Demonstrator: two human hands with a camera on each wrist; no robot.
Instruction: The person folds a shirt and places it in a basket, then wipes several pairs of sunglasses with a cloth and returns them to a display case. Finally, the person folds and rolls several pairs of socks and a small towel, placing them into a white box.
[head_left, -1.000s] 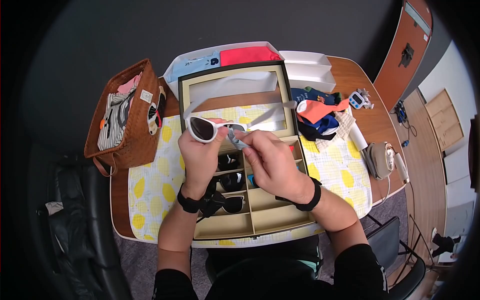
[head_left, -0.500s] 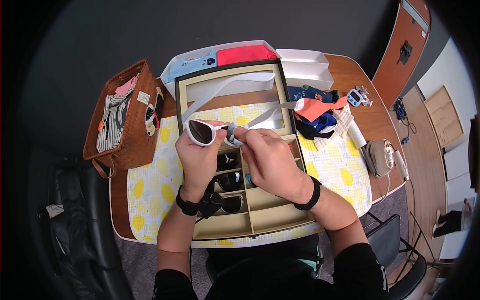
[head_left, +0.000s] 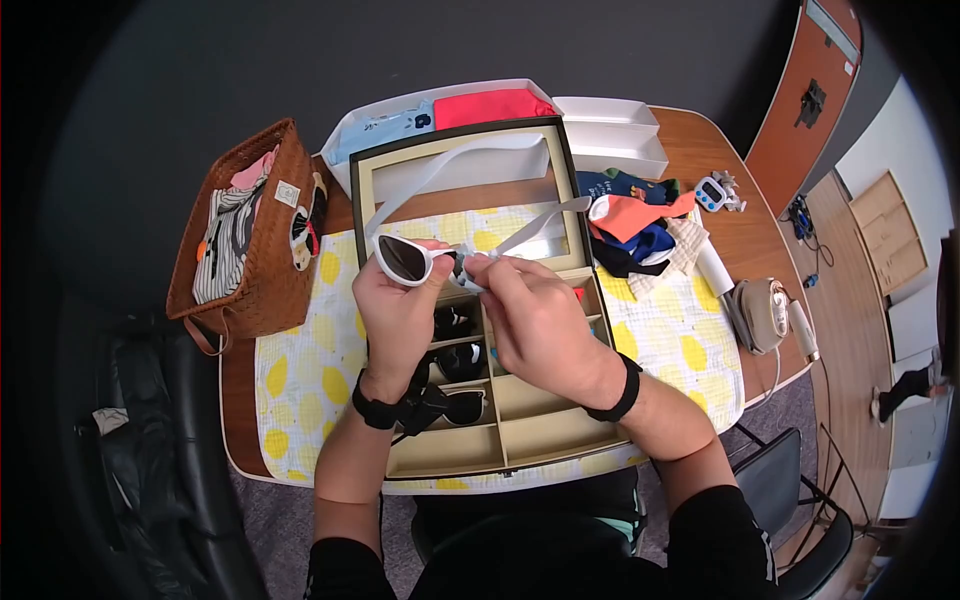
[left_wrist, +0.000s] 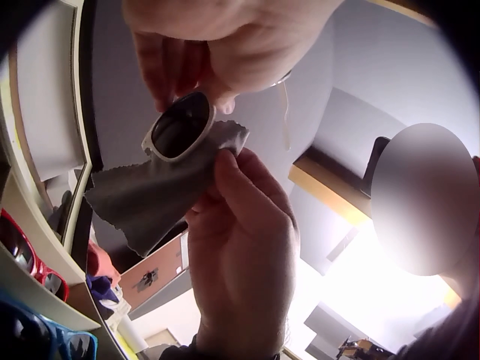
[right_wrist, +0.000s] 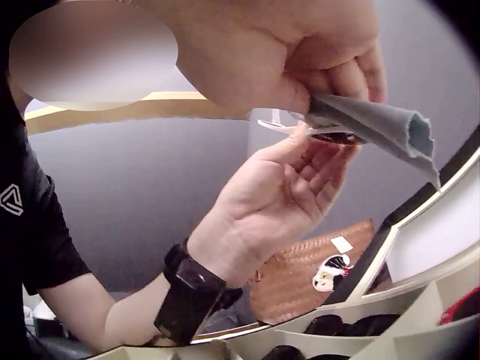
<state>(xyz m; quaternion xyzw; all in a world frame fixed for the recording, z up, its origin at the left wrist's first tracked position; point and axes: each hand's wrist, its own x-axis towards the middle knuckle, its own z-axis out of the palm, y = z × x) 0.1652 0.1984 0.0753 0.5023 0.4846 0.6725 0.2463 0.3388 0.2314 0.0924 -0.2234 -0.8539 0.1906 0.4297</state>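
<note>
White-framed sunglasses (head_left: 405, 260) with dark lenses are held up over an open, compartmented case (head_left: 560, 436), their temples pointing away toward its raised lid. My left hand (head_left: 397, 322) grips the frame near the bridge. A grey cloth (left_wrist: 146, 199) with jagged edges lies against one lens in the left wrist view. Pinching that cloth at the lens is my right hand (head_left: 545, 325), thumb and fingers together. In the right wrist view the cloth (right_wrist: 375, 127) hangs folded past the fingers. Dark sunglasses (head_left: 460, 362) sit in the case's left compartments; red sunglasses (left_wrist: 34, 259) and blue ones (left_wrist: 75, 341) also show.
A brown woven basket (head_left: 270, 235) with clothes stands on the left. Behind the case are white boxes (head_left: 610, 150), one holding folded clothes. Socks (head_left: 640, 225), a small timer (head_left: 710, 194) and a beige appliance (head_left: 757, 318) lie to the right. A patterned cloth (head_left: 300, 390) covers the table.
My right fingers have drawn in over the cloth at the lens, while the left hand keeps its grip. The sunglasses have tilted slightly. A person in the right background has moved.
</note>
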